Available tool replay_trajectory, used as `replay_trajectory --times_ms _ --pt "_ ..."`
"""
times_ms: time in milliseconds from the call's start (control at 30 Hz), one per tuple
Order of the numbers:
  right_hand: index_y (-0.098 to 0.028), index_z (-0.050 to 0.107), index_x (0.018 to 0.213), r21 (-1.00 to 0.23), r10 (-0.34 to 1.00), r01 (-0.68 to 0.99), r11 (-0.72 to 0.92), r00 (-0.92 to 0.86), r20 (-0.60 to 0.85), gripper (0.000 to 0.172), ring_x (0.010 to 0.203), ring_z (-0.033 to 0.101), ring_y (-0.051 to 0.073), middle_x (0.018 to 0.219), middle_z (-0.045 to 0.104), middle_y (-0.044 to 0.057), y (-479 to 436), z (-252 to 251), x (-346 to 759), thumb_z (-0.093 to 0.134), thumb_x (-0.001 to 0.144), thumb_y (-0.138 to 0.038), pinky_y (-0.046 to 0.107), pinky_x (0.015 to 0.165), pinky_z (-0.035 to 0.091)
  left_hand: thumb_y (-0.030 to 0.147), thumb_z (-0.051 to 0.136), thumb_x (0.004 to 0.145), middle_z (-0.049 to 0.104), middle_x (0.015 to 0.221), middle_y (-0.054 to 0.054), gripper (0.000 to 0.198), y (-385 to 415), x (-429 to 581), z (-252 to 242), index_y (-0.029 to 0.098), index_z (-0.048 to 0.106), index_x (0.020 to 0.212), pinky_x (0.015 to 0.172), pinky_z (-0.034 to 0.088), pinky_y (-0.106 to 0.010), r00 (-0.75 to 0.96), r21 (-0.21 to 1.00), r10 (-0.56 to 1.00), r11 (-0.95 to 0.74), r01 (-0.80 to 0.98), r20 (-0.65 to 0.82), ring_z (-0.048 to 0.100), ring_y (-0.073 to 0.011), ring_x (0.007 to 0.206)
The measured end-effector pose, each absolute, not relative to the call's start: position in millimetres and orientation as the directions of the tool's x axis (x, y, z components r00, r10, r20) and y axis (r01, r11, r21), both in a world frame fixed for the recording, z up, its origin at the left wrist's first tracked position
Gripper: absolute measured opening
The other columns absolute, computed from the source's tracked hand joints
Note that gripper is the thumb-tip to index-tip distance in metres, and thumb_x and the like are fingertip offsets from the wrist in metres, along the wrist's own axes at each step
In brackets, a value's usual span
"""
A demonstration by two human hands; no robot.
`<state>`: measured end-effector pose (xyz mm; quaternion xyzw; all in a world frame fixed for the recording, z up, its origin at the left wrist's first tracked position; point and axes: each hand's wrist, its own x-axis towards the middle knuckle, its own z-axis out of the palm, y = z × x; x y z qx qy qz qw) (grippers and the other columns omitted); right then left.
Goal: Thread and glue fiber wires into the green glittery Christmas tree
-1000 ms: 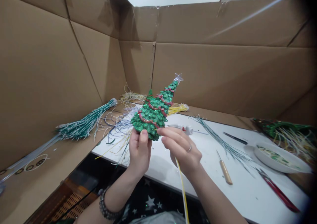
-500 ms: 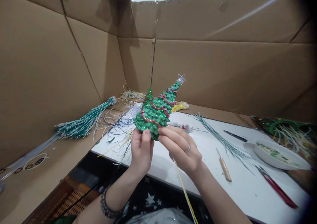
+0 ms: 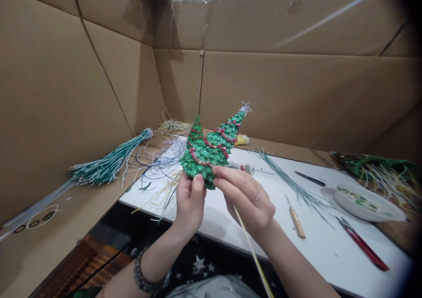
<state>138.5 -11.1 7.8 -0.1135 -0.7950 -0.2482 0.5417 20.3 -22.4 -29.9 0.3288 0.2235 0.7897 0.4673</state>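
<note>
A glittery green tree ornament [image 3: 211, 155] with red garlands, a small second peak and a clear star is held up over the white board. My left hand [image 3: 191, 199] grips its lower left, thumb in front. At its lower right edge, the bent fingers of my right hand [image 3: 247, 194] touch it. Yellow and white wires [image 3: 252, 245] run down from under my right hand; how its fingertips hold them is hidden.
Green wire bundle [image 3: 112, 159] lies left, loose wires [image 3: 158, 159] beside it. On the white board [image 3: 227, 221] are an awl [image 3: 296, 221], red-handled tool [image 3: 365, 247], dark blade [image 3: 310, 178], green wires [image 3: 290, 181] and white bowl [image 3: 365, 203]. Cardboard walls [image 3: 280, 96] stand behind.
The ornament has tilted slightly, its star moving right. My right hand has shifted a little right and down, and the hanging wires have swung right. The camera view has moved slightly.
</note>
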Motion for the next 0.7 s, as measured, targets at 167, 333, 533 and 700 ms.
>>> replay_trajectory --times_ms 167,333,533,700 --pt "-0.019 0.069 0.095 0.056 0.05 0.446 0.893 -0.222 0.974 0.025 0.081 0.07 0.018 0.087 0.073 0.006 -18 2 133 0.064 0.079 0.0 0.032 0.069 0.059 0.038 0.075 0.078 0.071 0.083 0.001 0.028 -23 22 -31 0.025 0.065 0.1 0.074 0.055 -0.023 -0.37 0.633 0.877 -0.479 -0.608 0.308 0.068 -0.0124 0.076" --pt "-0.021 0.063 0.098 -0.08 0.146 0.348 0.934 -0.167 0.975 0.028 0.076 0.07 0.018 0.082 0.073 0.004 -22 6 132 0.065 0.078 -0.001 0.035 0.07 0.059 0.041 0.072 0.079 0.072 0.088 -0.001 0.029 -26 22 -32 0.025 0.064 0.101 0.08 0.054 -0.028 -0.364 0.656 0.871 -0.489 -0.575 0.33 0.068 -0.0154 0.08" --pt "-0.021 0.063 0.082 -0.173 0.237 0.419 0.891 -0.104 0.966 0.02 0.072 0.063 0.014 0.084 0.063 0.003 -31 7 136 0.072 0.075 -0.004 0.032 0.067 0.055 0.04 0.068 0.083 0.071 0.097 -0.004 0.025 -28 21 -36 0.025 0.063 0.102 0.087 0.052 -0.032 -0.317 0.688 0.865 -0.502 -0.525 0.389 0.067 -0.0179 0.09" --pt "-0.021 0.062 0.072 -0.429 0.461 0.354 0.831 -0.007 0.887 0.015 0.071 0.058 0.014 0.077 0.057 -0.001 -36 10 136 0.072 0.078 -0.013 0.031 0.067 0.049 0.04 0.068 0.082 0.071 0.099 -0.004 0.026 -30 21 -36 0.025 0.063 0.103 0.086 0.053 -0.032 -0.296 0.689 0.867 -0.499 -0.525 0.402 0.067 -0.0182 0.091"
